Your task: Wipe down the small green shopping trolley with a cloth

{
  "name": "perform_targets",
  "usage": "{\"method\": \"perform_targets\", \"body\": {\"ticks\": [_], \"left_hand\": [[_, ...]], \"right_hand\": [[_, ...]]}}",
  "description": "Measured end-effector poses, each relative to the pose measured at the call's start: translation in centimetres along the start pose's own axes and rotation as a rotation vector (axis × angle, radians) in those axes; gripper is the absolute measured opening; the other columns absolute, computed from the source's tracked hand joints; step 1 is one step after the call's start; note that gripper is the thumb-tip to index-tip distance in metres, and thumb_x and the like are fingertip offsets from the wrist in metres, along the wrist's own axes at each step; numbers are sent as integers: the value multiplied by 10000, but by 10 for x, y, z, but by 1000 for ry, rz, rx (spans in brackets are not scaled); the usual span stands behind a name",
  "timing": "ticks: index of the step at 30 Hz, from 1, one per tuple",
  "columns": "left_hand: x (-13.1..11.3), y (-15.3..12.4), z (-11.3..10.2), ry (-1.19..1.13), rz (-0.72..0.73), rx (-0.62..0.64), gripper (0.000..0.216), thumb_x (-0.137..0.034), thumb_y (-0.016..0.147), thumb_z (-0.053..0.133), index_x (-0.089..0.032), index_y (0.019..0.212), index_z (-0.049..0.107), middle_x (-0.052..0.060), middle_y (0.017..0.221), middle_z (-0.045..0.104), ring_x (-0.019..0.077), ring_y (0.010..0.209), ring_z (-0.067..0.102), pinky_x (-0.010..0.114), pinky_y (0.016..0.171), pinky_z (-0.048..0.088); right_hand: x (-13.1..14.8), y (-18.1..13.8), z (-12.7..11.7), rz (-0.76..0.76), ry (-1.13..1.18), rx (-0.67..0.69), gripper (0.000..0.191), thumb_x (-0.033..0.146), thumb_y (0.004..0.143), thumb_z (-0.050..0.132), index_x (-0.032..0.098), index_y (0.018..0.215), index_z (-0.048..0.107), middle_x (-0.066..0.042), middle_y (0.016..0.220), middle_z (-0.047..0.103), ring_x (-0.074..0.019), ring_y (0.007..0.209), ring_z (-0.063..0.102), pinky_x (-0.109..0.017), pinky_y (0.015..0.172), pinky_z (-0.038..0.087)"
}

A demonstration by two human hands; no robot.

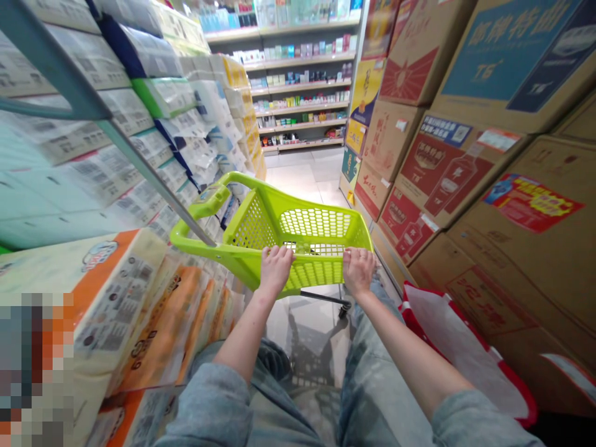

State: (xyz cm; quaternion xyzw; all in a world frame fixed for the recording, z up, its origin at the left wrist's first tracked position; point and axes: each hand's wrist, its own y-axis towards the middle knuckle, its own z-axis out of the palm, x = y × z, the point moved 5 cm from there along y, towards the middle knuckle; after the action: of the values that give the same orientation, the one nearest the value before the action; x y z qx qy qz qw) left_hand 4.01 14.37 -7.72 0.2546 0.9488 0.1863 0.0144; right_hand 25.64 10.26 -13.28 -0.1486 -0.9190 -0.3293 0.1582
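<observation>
A lime green shopping cart (321, 272) with a perforated plastic basket stands sideways in front of me. My left hand (275, 268) is closed over the near rim, around the middle of its length. Farther right, my right hand (358, 270) grips the same rim close to the basket's right corner. Both thumbs are hidden behind the rim. The basket floor shows through its holes, and I see no goods in it. At the left end, the cart's loop handle (179, 239) is free of my hands. A black caster (344, 309) shows below.
Stacked liquor cartons (447, 167) wall the right side, with a red-edged white bag (456, 347) at their foot. Packs of tissue (158, 56) pile up on the left, others (153, 323) nearer me. A grey metal pole (149, 174) slants past the handle. Stocked shelves (302, 87) close the far end.
</observation>
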Motion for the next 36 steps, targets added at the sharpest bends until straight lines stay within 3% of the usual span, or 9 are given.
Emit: {"method": "perform_targets", "body": {"ticks": [9,12,16,20,22,24,26,29,36], "left_hand": [[-9,-3,-4,-7,-25,11,251,-283,935,353,-215,934,594,96,930,621,259,975,496,449,929,269],[-13,-5,-6,19,-11,9,266,-286,941,338,-211,935,593,98,931,625,256,963,502,446,918,277],[-17,-6,-8,33,33,21,284,-295,947,323,-203,931,592,95,926,630,258,952,516,428,863,309],[-19,-6,-12,44,145,75,246,-262,929,385,-207,1073,575,87,949,639,243,943,543,379,800,341],[-14,-5,-18,49,190,115,257,-213,913,409,-210,1116,566,84,946,647,234,929,566,361,775,354],[-3,-4,-26,72,172,162,221,-216,906,424,-197,1030,606,89,904,658,238,890,594,354,747,368],[13,-3,-36,136,98,207,231,-315,903,451,-179,881,637,108,847,666,261,844,618,355,706,383],[29,-4,-47,202,51,265,301,-407,892,463,-179,824,646,109,785,679,275,776,644,341,649,399],[24,-3,-49,185,79,267,300,-407,891,464,-192,820,661,96,763,692,270,756,665,318,617,426]], "right_hand": [[86,-13,7,-191,87,51,245,295,906,417,190,1058,579,-100,1018,562,-254,999,427,-426,949,286],[99,-16,9,-282,116,76,256,274,883,465,215,1112,563,-89,1059,563,-244,1022,433,-410,955,288],[85,-15,8,-458,117,136,266,283,899,458,243,1143,558,-72,1088,571,-228,1019,449,-372,920,310],[65,-10,2,-569,125,144,278,284,914,450,240,1169,552,-70,1089,583,-211,1020,472,-347,908,319],[59,-7,-2,-579,136,132,287,275,910,462,241,1182,551,-69,1083,587,-208,1019,479,-338,904,325],[53,-4,-3,-577,142,127,296,273,909,466,243,1190,553,-70,1074,589,-207,1013,481,-331,892,331],[48,-1,-3,-573,137,129,302,278,912,460,250,1197,555,-71,1069,589,-210,1008,478,-331,885,331],[39,3,1,-567,120,137,308,290,914,455,259,1204,555,-69,1081,587,-218,1012,469,-340,889,323],[-6,17,-1,-511,108,93,287,288,924,432,234,1175,560,-70,1063,604,-216,1019,474,-384,976,307]]}}
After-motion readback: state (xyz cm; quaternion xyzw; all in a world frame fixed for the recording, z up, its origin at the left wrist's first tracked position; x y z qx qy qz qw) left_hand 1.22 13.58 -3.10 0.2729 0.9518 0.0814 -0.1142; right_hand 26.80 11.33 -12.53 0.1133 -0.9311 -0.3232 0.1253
